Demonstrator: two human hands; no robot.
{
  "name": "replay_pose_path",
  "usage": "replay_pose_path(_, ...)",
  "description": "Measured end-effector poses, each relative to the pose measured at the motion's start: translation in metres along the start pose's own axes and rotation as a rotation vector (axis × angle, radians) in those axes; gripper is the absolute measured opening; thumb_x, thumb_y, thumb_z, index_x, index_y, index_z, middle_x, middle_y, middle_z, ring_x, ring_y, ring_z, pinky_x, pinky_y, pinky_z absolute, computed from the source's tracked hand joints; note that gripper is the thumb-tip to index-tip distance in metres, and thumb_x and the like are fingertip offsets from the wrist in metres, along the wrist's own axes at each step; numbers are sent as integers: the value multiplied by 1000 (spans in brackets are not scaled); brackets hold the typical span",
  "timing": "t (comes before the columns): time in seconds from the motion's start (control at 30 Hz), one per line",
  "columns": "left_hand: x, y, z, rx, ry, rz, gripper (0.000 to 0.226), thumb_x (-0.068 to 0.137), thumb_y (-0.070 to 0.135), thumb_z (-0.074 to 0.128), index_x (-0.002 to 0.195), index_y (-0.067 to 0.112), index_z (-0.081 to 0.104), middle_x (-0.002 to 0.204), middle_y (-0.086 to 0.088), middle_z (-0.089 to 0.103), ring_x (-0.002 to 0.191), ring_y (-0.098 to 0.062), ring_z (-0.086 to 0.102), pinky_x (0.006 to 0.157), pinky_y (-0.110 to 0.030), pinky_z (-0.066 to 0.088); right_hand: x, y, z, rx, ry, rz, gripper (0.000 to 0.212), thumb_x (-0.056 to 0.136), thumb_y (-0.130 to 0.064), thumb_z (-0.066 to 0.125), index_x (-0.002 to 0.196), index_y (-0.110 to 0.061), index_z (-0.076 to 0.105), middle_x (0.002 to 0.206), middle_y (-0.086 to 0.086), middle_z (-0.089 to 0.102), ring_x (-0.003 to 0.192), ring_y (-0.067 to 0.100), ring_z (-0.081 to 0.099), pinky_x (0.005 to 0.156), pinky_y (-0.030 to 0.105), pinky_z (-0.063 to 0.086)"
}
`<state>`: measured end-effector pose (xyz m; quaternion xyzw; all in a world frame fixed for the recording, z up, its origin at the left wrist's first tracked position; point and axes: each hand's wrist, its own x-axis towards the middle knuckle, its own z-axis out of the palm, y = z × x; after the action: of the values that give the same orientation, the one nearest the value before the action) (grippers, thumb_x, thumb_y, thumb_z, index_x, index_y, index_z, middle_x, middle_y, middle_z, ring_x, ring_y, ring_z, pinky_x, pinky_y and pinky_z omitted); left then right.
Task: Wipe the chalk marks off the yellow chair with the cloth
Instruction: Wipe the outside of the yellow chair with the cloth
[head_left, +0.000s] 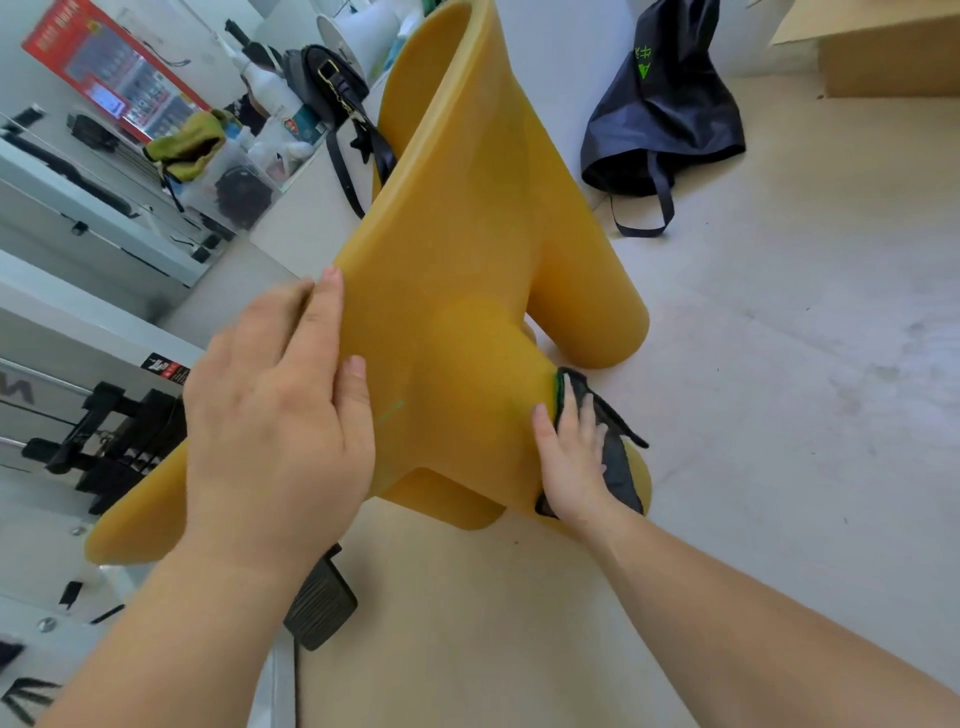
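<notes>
The yellow chair (467, 260) is standing on the pale floor (779, 415) right in front of you, filling the middle of the view, with its fat round legs pointing out to the sides. You are laying your left hand (280, 426) flat on the near left side of the chair. Its fingers are straight and pressing on the plastic, so it is not grabbing anything. You are pressing your right hand (574, 457) on the dark cloth (618, 457), low down on the near right side of the chair. The fingers are spread out flat over the cloth and the thumb is sticking out onto the yellow. One end of the cloth is poking out past your fingertips. A thin green chalk mark (390, 412) is showing on the chair between your two hands, just beside your left thumb. A bit more green is showing where the far edge of the cloth is touching the chair. A dark blue bag (670, 104) is slumping on the floor far off to the right, and a cardboard box (893, 57) is sitting beyond it. A black handbag (327, 83) is lying at the far left, near a clear bin (234, 182) with a yellow-green rag (189, 145) on top.
</notes>
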<state>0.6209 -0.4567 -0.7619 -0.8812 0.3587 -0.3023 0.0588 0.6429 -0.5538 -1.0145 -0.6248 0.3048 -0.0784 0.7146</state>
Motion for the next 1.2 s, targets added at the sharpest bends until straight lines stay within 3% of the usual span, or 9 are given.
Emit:
replay_pose_path(0.2,15,19,11,126,-41,127,61,96,29,46,151,6,34,156,-15,33,141,-34,33,115,-54,25,-28,-73,6,-80,-42,-521,85,79,-88,9,155,-57,-9,169,-17,-17,156,23,-21,120,56,-14)
replay_pose_path(0.3,28,26,15,179,-90,172,62,95,30,45,152,8,33,160,-14,26,147,-33,24,119,-55,16,-21,-75,3,-36,-20,-623,81,81,-90,9,155,-59,0,170,-21,-10,157,17,-16,119,51,-12)
replay_pose_path(0.37,36,29,18,209,-114,191,62,95,33,44,151,9,33,162,-13,22,149,-32,20,120,-54,13,0,-51,-3,-48,27,-531,75,85,-85,14,155,-60,6,171,-20,0,159,20,-5,121,56,-5)
replay_pose_path(0.5,47,30,23,257,-116,228,57,97,29,42,150,10,36,162,-13,20,149,-32,19,120,-49,16,29,20,-15,31,5,13,90,71,-90,7,155,-58,11,172,-10,8,158,31,0,123,65,2)
replay_pose_path(0.6,49,26,23,217,-90,237,57,96,21,43,150,8,37,161,-12,25,149,-29,23,119,-49,23,24,27,-11,27,-39,65,98,65,-91,5,157,-56,4,173,-7,-2,157,36,-8,122,67,1)
replay_pose_path(0.83,54,17,22,155,-37,311,54,93,16,43,145,3,45,156,-13,35,145,-29,32,110,-52,37,-3,-82,-4,-53,-97,-506,96,73,-94,-4,158,-50,-8,171,-15,-8,157,14,-14,121,50,-12)
replay_pose_path(0.97,52,19,23,184,-46,298,54,92,16,43,144,3,46,156,-14,34,146,-31,31,109,-54,38,8,-76,-4,-39,13,-655,91,79,-93,0,159,-50,1,172,-12,1,159,14,-2,124,48,-2)
replay_pose_path(1.1,51,19,22,206,-77,293,54,94,20,44,146,5,44,158,-12,31,147,-29,28,112,-54,35,35,-1,-6,-43,129,-269,86,82,-88,9,158,-48,21,168,-6,25,156,27,18,123,61,15)
replay_pose_path(1.2,50,18,21,182,-76,286,54,93,19,44,146,5,44,157,-12,32,147,-29,28,113,-53,34,29,27,-3,38,66,44,97,71,-86,4,160,-47,13,172,-2,8,158,32,1,122,66,5)
